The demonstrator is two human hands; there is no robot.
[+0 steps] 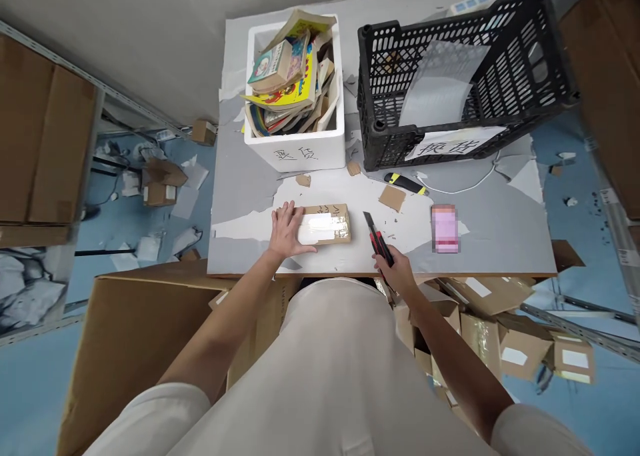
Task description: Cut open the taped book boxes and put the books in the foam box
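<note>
A small cardboard box with a white label and shiny clear tape lies on the table, close to its front edge. My left hand rests on the box's left end with its fingers spread. To the right of the box, my right hand is wrapped round a red and black box cutter. Its blade is out and points away from me, apart from the box. Farther back lies a second cutter, yellow and black, beside a loose piece of cardboard.
Behind the box stands a white foam bin full of books. A black plastic crate is at the back right. A blurred pink item lies on the right. Cardboard boxes and a large open carton sit below the table edge.
</note>
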